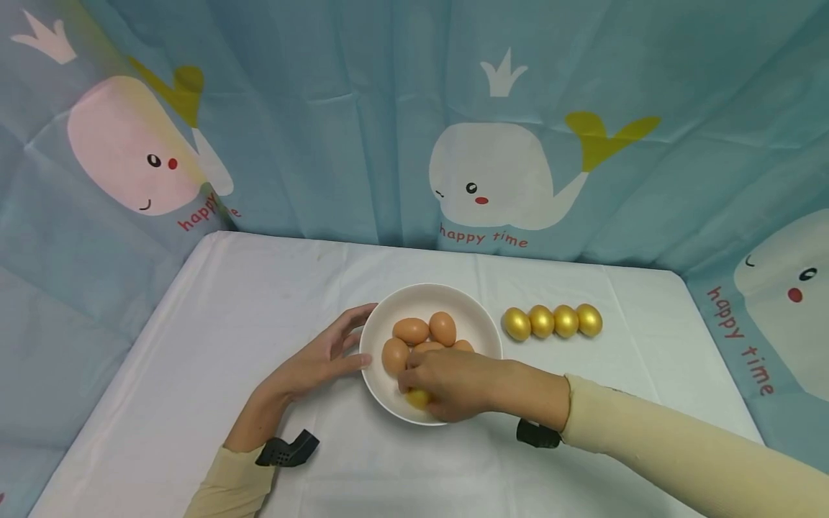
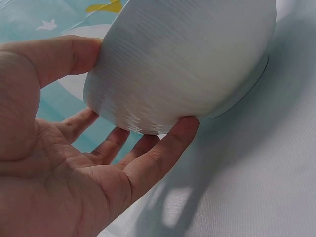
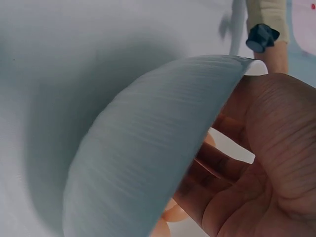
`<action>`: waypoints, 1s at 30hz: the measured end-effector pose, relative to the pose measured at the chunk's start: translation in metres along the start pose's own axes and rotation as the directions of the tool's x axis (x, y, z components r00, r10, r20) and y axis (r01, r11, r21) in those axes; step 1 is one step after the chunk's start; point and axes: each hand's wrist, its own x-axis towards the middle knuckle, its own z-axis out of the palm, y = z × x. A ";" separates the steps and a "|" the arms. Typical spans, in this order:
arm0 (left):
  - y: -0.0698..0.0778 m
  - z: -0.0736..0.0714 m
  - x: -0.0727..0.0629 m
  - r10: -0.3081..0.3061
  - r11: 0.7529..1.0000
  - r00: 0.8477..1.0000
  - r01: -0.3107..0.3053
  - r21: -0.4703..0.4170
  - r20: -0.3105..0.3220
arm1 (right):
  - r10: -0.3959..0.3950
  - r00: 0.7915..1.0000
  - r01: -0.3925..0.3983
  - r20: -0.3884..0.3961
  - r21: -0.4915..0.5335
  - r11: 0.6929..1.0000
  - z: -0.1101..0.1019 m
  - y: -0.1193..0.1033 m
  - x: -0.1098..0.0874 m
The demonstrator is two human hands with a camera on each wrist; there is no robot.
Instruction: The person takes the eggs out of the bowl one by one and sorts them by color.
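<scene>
Evidently the round white bowl with a smooth rim [image 1: 478,318] is where your work centres, a little below the middle of the head view. Your left hand [image 1: 320,363] grips its left side, thumb at the rim and the other fingers spread against the outer wall, probably to steady the bowl while your other arm leans in. Your right hand [image 1: 456,381] dips over the near right rim, fingers curled about a shiny golden egg [image 1: 418,398] low in the bowl; the right wrist view hides that contact behind the wall. Five brown eggs [image 1: 411,331] are visible beyond it, some partly covered by your right hand, and the sloping wall likely keeps them gathered.

To the right of the bowl, four glossy golden eggs [image 1: 565,321] lie in a close row, set apart from the brown ones, perhaps so that each is easy to reach.

A white cloth covers the bench [image 1: 401,482], with soft shadows around the bowl. Behind it and down both sides hangs a light-blue curtain printed with whales [image 1: 291,86], with small crowns and red "happy time" lettering; its creases show across the top of the frame.
</scene>
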 end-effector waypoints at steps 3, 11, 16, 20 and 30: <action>0.000 0.000 0.000 -0.007 1.000 1.000 0.007 0.005 -0.004 | 0.002 1.000 -0.002 0.007 0.002 1.000 0.001 0.001 0.000; 0.002 -0.001 0.000 -0.010 1.000 1.000 0.010 0.026 -0.007 | -0.013 1.000 0.013 -0.006 0.055 0.998 0.002 0.007 -0.004; 0.001 -0.002 0.000 -0.004 1.000 1.000 0.004 0.024 -0.011 | -0.019 0.999 0.023 -0.038 0.110 0.994 -0.001 0.010 -0.010; -0.001 -0.001 0.001 -0.009 1.000 1.000 0.009 0.008 -0.010 | -0.009 0.998 0.021 -0.067 0.177 0.984 -0.002 0.011 -0.016; 0.000 0.002 -0.001 -0.017 1.000 1.000 0.017 0.013 -0.019 | 0.074 0.972 0.003 -0.225 0.321 0.947 0.004 0.018 -0.033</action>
